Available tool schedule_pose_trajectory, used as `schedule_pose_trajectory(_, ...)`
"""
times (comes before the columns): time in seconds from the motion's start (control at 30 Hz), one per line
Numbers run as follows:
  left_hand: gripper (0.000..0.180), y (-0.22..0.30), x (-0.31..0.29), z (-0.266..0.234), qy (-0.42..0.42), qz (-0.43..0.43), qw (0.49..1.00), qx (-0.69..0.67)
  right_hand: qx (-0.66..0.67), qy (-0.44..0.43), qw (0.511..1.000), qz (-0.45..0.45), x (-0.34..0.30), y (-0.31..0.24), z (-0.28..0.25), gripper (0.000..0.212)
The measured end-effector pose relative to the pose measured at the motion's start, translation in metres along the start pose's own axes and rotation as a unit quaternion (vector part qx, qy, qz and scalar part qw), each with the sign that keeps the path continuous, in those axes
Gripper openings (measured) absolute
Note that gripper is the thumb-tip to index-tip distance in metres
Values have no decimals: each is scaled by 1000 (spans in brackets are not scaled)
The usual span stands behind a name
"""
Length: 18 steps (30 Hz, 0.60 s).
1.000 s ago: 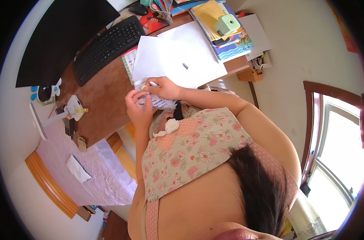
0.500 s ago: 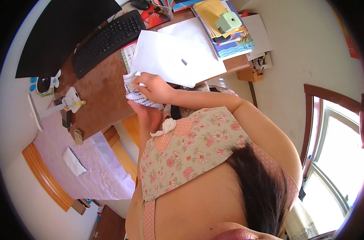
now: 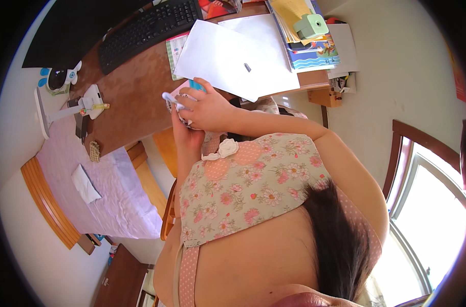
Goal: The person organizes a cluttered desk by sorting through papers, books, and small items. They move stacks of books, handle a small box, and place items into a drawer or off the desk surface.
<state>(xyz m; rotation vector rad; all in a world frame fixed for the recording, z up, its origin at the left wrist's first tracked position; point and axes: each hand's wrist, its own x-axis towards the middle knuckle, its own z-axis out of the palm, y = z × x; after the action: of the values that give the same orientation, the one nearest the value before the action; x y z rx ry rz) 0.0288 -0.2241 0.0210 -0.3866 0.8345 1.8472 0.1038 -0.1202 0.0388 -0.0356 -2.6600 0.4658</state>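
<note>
My left hand (image 3: pixel 187 136) is raised at the table's near edge, its fingers mostly hidden, closed around a bundle of crumpled printed paper (image 3: pixel 188 122). My right hand (image 3: pixel 208 111) reaches across from the right and closes over the same bundle, fingers bent. A pale lavender-white curved strip (image 3: pixel 169 96) sticks out at the left of the fingers. By the right index finger shows a bright blue piece (image 3: pixel 196 85), with something pink beside it. I cannot make out what the strip and the blue piece belong to.
White sheets (image 3: pixel 217 53) lie on the brown table (image 3: pixel 135 77), a small dark piece (image 3: pixel 247 67) on top. A black keyboard (image 3: pixel 148 33) lies at far left, a phone stand (image 3: pixel 84 105) nearer. Books with a green sharpener-like box (image 3: pixel 310 26) sit at far right.
My right hand has shifted over the bundle and its fingers have spread around it. The lavender strip and blue piece have come into sight. The whole view has shifted slightly.
</note>
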Motion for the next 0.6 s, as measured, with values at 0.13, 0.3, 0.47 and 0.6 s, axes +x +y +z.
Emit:
schedule_pose_trajectory(0.13, 39, 8, 8, -7, 8, -25, 999, 26, 3, -17, 999, 31, -3, -4, -6, 26)
schedule_pose_trajectory(0.3, 38, 5, 18, -14, -25, -26, 999, -12, 12, 16, 999, 39, -6, -4, -5, 26)
schedule_pose_trajectory(0.47, 29, 13, 17, -47, -32, -40, 997, -51, 138, -5, 982, 127, -20, 35, -14, 24)
schedule_pose_trajectory(0.6, 27, 14, 5, -52, 0, 8, 997, -72, 94, -13, 939, 332, -72, 125, 17, 29)
